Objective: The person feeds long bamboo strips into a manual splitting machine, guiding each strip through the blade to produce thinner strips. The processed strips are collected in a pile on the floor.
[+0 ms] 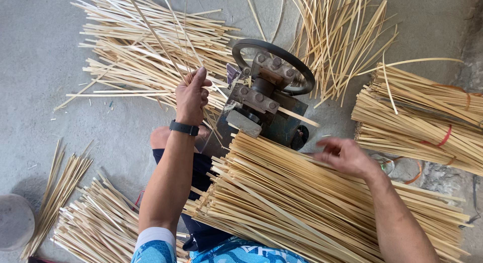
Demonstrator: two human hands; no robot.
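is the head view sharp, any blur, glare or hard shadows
Head view: even, soft daylight, no glare; the metal splitting machine and bamboo strips on the lap are sharp; the right hand looks slightly motion-blurred at the fingers, the left hand crisp; only faint shadows on the concrete floor.

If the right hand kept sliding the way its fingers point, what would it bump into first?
Probably the metal machine. The right hand rests on the big pile of bamboo strips, fingers pointing left towards the machine's dark base. Depth is hard to judge, so it might just brush over strip ends first.
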